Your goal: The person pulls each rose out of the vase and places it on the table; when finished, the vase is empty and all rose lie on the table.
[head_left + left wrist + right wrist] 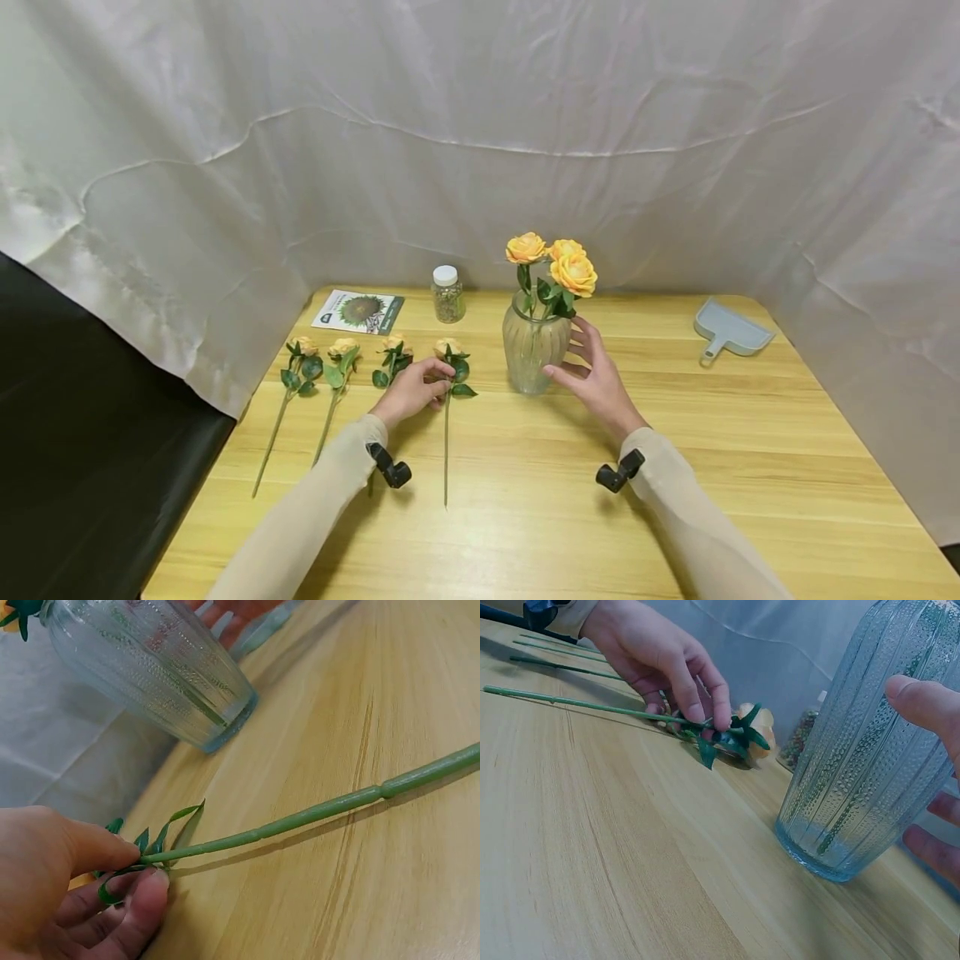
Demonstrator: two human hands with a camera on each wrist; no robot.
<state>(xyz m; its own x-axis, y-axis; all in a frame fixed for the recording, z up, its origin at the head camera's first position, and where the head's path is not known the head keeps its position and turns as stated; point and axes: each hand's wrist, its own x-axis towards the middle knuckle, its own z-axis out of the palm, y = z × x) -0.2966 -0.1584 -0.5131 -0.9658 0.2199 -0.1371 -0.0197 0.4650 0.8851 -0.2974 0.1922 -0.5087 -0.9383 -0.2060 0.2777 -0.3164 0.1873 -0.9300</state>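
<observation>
Left hand (412, 390) pinches 1 rose (447, 425) — vase (527, 354) holds 3.

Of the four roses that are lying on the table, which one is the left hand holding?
The rightmost rose, nearest the glass vase: the left hand pinches its stem near the leaves. The other three lie further left.

One counter (540, 500) was recorded. On its left side lay four loose roses (447, 347); three vase roses (573, 273) stood in one glass vase (525, 350), making seven in total. At the far left were one printed card (360, 311) and one white-capped jar (449, 302), and at the far right one grey dustpan (733, 328). Hands numbered two: one left hand (414, 387) and one right hand (597, 382). Black wrist cameras (391, 468) also numbered two, one per wrist.
</observation>
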